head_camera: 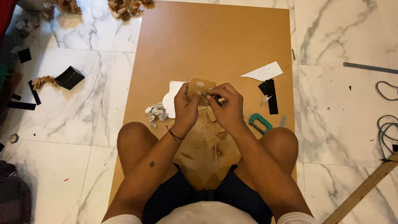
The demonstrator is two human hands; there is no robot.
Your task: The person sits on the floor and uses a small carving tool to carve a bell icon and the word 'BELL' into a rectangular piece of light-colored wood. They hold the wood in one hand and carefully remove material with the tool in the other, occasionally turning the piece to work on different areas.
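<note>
Both hands are raised over a large brown board [215, 37] that lies on the marble floor. My left hand [185, 108] grips a small tan panel [202, 85] with rounded corners and white curved cut-outs. My right hand [226, 106] pinches the panel's lower edge; whether it also holds a small tool is hidden by the fingers. Wood shavings [207, 128] lie on the board between my knees. A white rounded sheet [171, 99] lies just behind my left hand.
A crumpled paper ball [156, 112] lies left of the hands. A teal clamp [260, 123], black strips [269, 93] and a white offcut [264, 71] lie to the right. A black box [69, 77], a metal ruler [370, 67], cables [387, 128] and a wooden stick [362, 191] lie on the floor.
</note>
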